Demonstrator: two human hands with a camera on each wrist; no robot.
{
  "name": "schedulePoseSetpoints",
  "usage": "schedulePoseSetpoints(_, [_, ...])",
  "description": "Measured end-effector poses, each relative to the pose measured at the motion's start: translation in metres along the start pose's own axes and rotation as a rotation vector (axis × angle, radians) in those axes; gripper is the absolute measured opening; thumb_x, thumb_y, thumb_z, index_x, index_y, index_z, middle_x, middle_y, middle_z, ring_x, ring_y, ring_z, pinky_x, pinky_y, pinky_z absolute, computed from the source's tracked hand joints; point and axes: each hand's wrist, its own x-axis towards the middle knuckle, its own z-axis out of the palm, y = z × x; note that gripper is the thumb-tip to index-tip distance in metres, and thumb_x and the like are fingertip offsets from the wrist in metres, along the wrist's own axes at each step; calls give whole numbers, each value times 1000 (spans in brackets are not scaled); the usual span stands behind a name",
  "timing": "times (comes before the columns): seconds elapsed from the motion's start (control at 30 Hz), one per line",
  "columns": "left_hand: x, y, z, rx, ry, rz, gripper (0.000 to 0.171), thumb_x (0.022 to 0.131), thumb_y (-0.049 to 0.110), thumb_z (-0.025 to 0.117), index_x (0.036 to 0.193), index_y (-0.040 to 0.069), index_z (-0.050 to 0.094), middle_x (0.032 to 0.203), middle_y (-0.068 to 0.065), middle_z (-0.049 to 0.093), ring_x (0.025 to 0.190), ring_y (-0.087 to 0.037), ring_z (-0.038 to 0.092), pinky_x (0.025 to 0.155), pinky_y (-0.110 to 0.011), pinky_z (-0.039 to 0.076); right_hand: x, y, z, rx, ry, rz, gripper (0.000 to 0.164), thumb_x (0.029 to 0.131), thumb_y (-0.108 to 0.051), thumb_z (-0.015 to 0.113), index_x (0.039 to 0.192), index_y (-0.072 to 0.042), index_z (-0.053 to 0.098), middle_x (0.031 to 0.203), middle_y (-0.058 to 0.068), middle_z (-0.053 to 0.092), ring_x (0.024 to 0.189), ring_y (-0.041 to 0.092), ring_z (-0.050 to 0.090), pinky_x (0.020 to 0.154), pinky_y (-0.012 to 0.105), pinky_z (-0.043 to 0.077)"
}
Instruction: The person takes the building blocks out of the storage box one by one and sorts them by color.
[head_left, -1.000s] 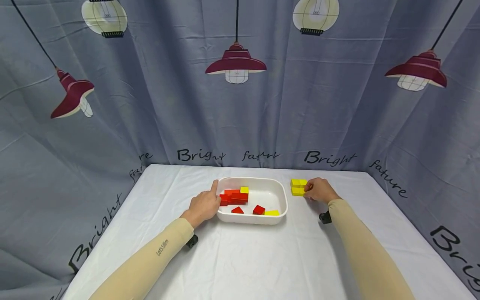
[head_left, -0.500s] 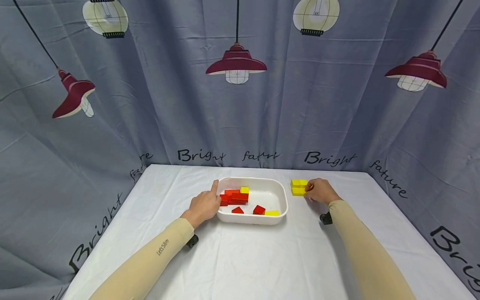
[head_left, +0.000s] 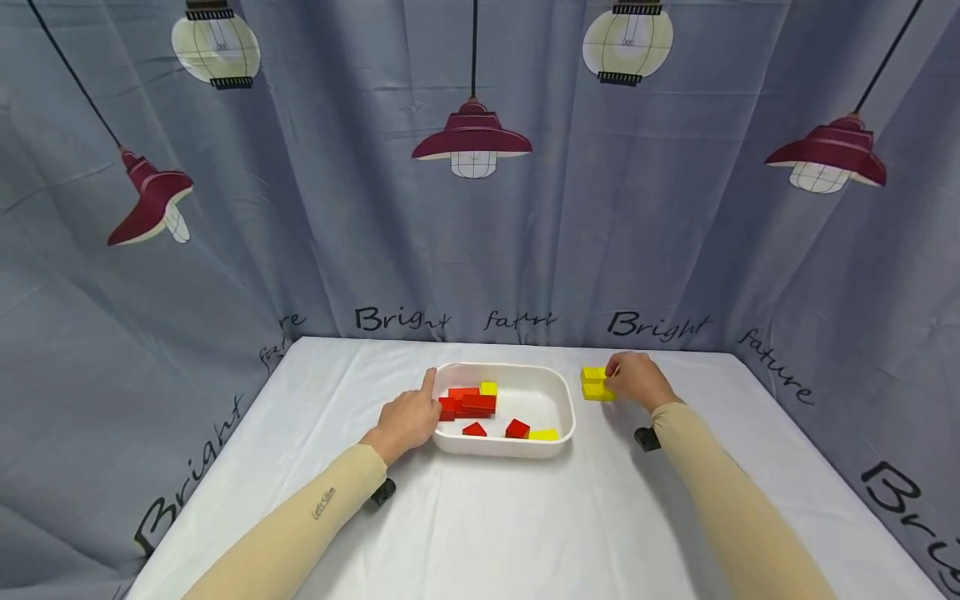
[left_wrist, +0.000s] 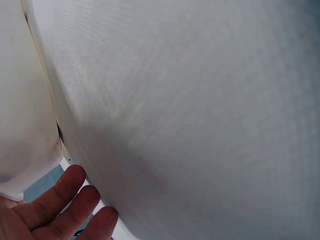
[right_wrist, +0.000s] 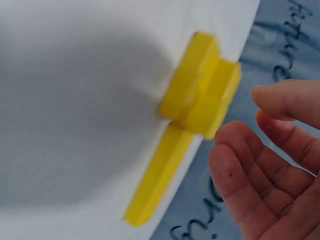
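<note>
My left hand (head_left: 408, 421) rests against the left end of the white tray (head_left: 501, 447), one finger extended along that end; in the left wrist view three fingers lie fairly straight beside its wall. Inside the tray lie several red blocks (head_left: 478, 403), with a yellow block (head_left: 488, 388) behind them and a flat yellow piece (head_left: 543, 435) at the front. Right of the tray, my right hand (head_left: 637, 379) hovers at a cluster of yellow blocks (right_wrist: 192, 87). In the right wrist view its fingers are loosely bent, thumb apart, holding nothing. A long yellow block (right_wrist: 159, 175) extends from the cluster.
A white cloth (head_left: 480, 533) covers the table. Behind it hangs a grey-blue curtain (head_left: 337, 208) printed with lamps and lettering. A black wrist camera (head_left: 647, 439) sits under the right wrist, another wrist camera (head_left: 383, 492) under the left.
My right hand has shifted slightly back over the yellow blocks, and more of the front one shows. The left hand stays at the tray. The head view has tilted up a little.
</note>
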Motion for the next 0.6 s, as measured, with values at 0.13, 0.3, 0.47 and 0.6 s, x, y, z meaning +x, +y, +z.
schedulePoseSetpoints(0.13, [-1, -1, 0, -4, 7, 9, 66, 101, 27, 44, 161, 13, 20, 111, -12, 70, 79, -22, 58, 63, -36, 46, -3, -17, -1, 6, 41, -35, 12, 87, -13, 71, 95, -4, 70, 94, 15, 68, 80, 26, 60, 76, 38, 54])
schedulePoseSetpoints(0.3, [0, -2, 1, -9, 9, 9, 66, 101, 26, 43, 161, 12, 20, 113, -12, 70, 79, -22, 58, 62, -36, 46, -2, -37, 0, 47, 63, -80, 14, 88, -16, 71, 97, -5, 71, 95, 14, 69, 82, 26, 60, 75, 37, 54])
schedulePoseSetpoints(0.47, [0, -1, 2, -21, 11, 12, 66, 101, 27, 43, 161, 12, 20, 116, -13, 69, 81, -22, 58, 65, -38, 47, -2, -54, -1, 123, 44, -126, 16, 91, -17, 70, 102, -6, 71, 97, 11, 68, 86, 27, 59, 76, 36, 53])
schedulePoseSetpoints(0.6, [1, -2, 1, -15, 14, 25, 67, 101, 26, 43, 161, 11, 20, 115, -14, 70, 81, -23, 59, 66, -39, 48, -2, -70, -3, 184, 15, -198, 19, 93, -16, 69, 108, -5, 72, 99, 10, 68, 89, 26, 59, 77, 36, 54])
